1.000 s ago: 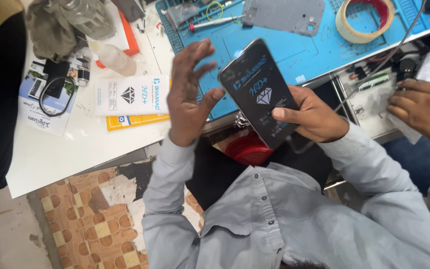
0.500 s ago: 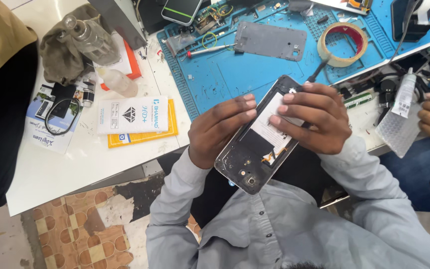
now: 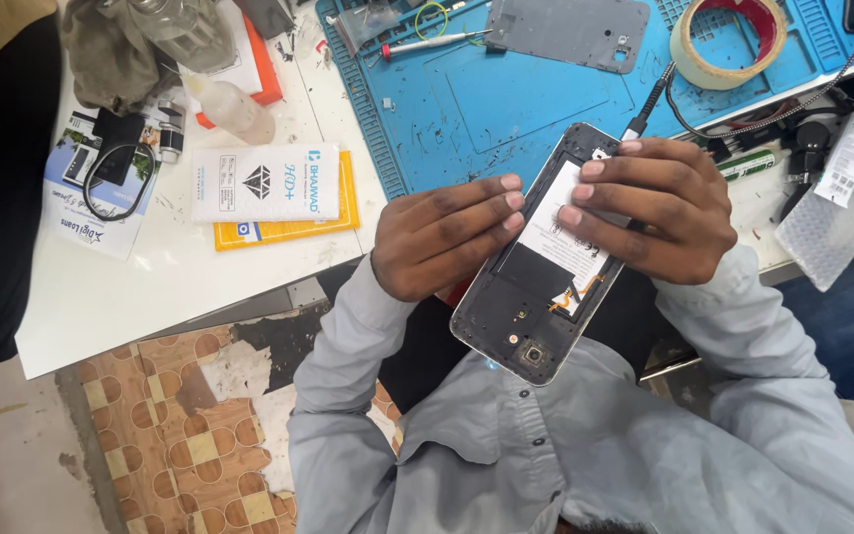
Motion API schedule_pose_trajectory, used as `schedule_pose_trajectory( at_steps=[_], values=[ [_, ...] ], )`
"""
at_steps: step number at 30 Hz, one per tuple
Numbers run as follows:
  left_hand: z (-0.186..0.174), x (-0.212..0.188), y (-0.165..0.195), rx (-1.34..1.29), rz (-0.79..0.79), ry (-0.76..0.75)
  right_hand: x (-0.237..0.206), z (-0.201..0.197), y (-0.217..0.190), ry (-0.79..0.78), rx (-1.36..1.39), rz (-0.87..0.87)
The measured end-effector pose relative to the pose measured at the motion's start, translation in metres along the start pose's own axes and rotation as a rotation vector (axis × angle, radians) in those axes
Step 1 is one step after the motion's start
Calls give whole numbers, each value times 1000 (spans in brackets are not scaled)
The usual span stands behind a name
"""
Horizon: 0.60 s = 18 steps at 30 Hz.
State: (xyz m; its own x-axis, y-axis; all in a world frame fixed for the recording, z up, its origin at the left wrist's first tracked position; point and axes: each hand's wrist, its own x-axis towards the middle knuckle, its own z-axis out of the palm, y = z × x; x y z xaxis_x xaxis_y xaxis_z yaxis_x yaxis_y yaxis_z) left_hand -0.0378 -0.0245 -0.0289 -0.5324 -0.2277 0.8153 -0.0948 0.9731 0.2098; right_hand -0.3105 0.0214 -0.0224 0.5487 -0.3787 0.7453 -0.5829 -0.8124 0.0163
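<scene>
Opened phone (image 3: 536, 297), back cover off, sits between my two hands above my lap, just this side of the bench edge, tilted with its camera end toward my chest. White battery (image 3: 570, 232) still in its bay, flex strip and bare board exposed beside it. Judging by looks: light, thin, rigid frame, but fragile now, with glass on the underside and the open side unprotected, and the metal rim probably slick. I'd grip by the long edges only, keeping off the flex and camera module. My left hand (image 3: 442, 237) is curled around the left edge, fingertips reaching over onto the battery. My right hand (image 3: 659, 213) clamps the far upper edge, fingers pressed flat on the battery's top. Both hands closed on the phone, neither free. Beyond my knuckles: blue work mat (image 3: 467, 99) with the removed grey back cover (image 3: 570, 30), a tape roll (image 3: 728, 40), a screwdriver (image 3: 427, 44). Off my left hand, a white flat box (image 3: 264, 183) on the white table (image 3: 150, 287).
</scene>
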Motion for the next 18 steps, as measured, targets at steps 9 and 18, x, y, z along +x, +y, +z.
schedule_pose_trajectory(
  at_steps=[9, 18],
  values=[
    [0, -5, 7, -77, -100, 68, 4, 2, 5, 28, -46, 8],
    [-13, -12, 13, 117, 78, 20, 5, -2, 6, -8, -34, 29]
  ],
)
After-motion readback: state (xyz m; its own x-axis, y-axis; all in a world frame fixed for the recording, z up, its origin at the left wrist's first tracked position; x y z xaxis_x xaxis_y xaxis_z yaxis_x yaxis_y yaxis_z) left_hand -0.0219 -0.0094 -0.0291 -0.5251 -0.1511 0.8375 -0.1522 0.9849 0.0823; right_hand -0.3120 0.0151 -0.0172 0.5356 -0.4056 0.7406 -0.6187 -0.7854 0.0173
